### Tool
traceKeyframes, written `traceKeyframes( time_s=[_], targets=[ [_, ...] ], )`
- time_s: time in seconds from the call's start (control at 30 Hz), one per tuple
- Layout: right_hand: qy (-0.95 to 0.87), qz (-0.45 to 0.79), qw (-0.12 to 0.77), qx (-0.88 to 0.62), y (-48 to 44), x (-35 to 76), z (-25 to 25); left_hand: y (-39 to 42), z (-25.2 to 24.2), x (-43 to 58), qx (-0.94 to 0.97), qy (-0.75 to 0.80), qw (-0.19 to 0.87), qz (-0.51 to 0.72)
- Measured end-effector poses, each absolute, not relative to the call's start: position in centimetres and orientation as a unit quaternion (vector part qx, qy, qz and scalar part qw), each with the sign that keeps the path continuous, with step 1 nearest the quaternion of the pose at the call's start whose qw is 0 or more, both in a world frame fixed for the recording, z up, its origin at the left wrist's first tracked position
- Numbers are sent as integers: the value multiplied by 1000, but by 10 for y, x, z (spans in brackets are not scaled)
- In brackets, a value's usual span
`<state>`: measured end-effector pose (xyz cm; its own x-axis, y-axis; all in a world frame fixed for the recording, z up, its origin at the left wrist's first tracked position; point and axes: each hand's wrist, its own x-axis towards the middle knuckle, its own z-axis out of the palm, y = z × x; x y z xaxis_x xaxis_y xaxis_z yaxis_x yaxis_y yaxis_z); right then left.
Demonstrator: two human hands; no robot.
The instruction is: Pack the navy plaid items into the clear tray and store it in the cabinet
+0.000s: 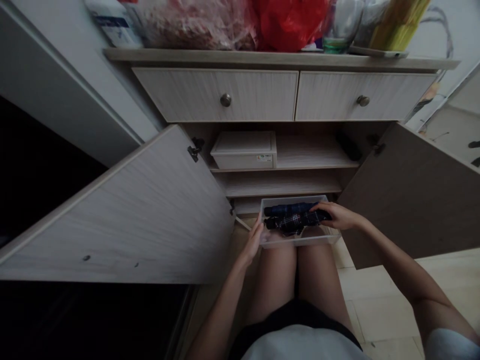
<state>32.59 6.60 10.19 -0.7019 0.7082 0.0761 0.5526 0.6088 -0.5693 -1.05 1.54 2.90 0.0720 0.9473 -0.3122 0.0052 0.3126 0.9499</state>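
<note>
One clear bin point(300, 241) between the hands holds two folded umbrellas, long axes left-right. Left hand point(254, 241) grips the bin's left rim. Right hand point(337, 215) clasps the plaid umbrella point(296, 220) at its right end; the blue umbrella point(285, 209) lies just behind it.

Left hand point(254, 242): centre of view, slightly left, reached forward; fingers extended and together pointing far, thumb side up, palm turned inward to the right, wrist straight on a bare left forearm point(225, 305) rising from the near edge. Right hand point(335, 215): farther and to the right, palm down, fingers curled loosely leftward and down, knuckles uppermost; degree of closure not resolvable. Right forearm point(393, 255) bare, running from the near right corner diagonally toward centre, elbow bent, wrist slightly flexed; hands well apart.
</note>
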Motion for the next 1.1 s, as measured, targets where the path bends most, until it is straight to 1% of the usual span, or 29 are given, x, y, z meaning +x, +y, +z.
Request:
traceKeyframes(
  time_s=[0.23, 0.5, 0.6, 0.7, 0.77, 0.83, 0.9, 0.97, 1.1],
  targets=[
    [-885, 235, 142, -377, 76, 315, 78, 13, 31, -13, 430, 543, 595, 409],
    [-886, 103, 77, -445, 71, 303, 62, 16, 29, -12, 399, 535, 614, 421],
    [-892, 148, 82, -419, 82, 312, 64, 17, 28, -11, 399, 540, 613, 417],
    [-869, 211, 156, -419, 115, 337, 74, 17, 30, -11, 410, 539, 609, 412],
    [-822, 169, 214, -499, 146, 360, 83, 17, 31, -10, 414, 536, 612, 408],
    [-754, 90, 231, -608, 179, 385, 92, 17, 32, -10, 414, 536, 614, 405],
    [-678, 30, 205, -706, 210, 407, 99, 17, 32, -9, 412, 540, 614, 401],
    [-617, 1, 176, -767, 235, 426, 104, 18, 31, -10, 411, 546, 611, 399],
    [-568, 19, 163, -806, 270, 449, 108, 18, 30, -11, 411, 553, 606, 397]
  ],
)
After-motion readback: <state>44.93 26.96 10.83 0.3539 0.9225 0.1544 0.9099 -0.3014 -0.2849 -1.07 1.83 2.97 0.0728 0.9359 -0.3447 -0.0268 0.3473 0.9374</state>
